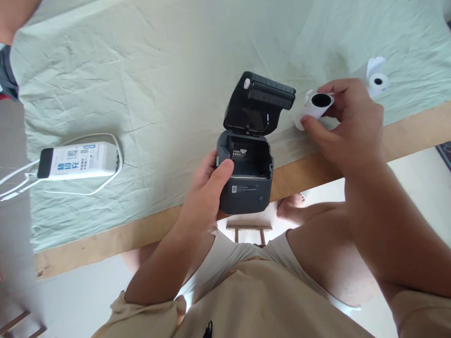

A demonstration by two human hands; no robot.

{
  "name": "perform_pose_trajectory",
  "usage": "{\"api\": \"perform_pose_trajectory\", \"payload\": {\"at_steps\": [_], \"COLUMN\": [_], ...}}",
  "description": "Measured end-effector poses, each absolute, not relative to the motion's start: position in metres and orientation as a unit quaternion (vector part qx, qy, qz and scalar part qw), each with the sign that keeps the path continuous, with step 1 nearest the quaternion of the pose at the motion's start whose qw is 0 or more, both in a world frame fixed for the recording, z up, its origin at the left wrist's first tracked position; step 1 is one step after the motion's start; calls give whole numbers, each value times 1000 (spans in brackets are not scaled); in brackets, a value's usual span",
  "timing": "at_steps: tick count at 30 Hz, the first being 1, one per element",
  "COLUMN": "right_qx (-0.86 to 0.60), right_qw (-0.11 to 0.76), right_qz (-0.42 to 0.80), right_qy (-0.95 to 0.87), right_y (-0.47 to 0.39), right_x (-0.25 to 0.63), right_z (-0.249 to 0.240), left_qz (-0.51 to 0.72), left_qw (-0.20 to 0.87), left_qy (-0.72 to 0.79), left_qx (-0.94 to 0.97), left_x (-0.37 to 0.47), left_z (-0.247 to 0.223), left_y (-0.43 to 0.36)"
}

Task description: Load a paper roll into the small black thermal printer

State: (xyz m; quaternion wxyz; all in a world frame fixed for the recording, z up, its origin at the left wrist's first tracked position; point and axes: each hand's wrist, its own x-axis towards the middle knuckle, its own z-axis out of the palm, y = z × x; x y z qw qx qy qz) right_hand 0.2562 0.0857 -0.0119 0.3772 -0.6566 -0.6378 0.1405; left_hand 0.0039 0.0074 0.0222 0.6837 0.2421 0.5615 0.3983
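Observation:
My left hand (207, 188) is closed on the left side of a dark grey label printer (244, 192), its thumb over the rim of the paper bay. The printer's lid (246, 110) is swung up, with a black roller along its edge. Inside the bay no roll shows, only a small printed label. To the right of the printer, my right hand (347, 119) grips a white paper roll (314, 110) between thumb and fingers. The roll has a wide dark core opening that faces me. Part of the roll is hidden behind the fingers.
A smaller white paper roll (378, 83) with a loose end lies beyond my right hand. At left, a white power strip (82, 161) rests with its cable looped around it. A pale green cloth (158, 84) covers the table, whose wooden edge (116, 241) is bare. Another person's arm (16, 16) shows at top left.

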Motion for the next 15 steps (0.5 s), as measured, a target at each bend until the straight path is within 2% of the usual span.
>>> {"api": "perform_pose_trajectory", "payload": {"at_steps": [7,10,13,15], "right_qx": [-646,-640,-580,-587], "right_qw": [354,351,395,450], "right_qz": [88,120,152,112], "right_qy": [-670,-673,-696,-663], "right_y": [87,83,74,70], "right_x": [259,260,271,285], "right_z": [-21,-20,-10,-3], "left_qz": [398,400,403,396], "left_qw": [687,689,689,686], "left_qy": [557,550,550,560], "left_qx": [242,249,246,240], "left_x": [3,3,3,4], "left_z": [22,20,20,22], "left_y": [8,8,8,7]}}
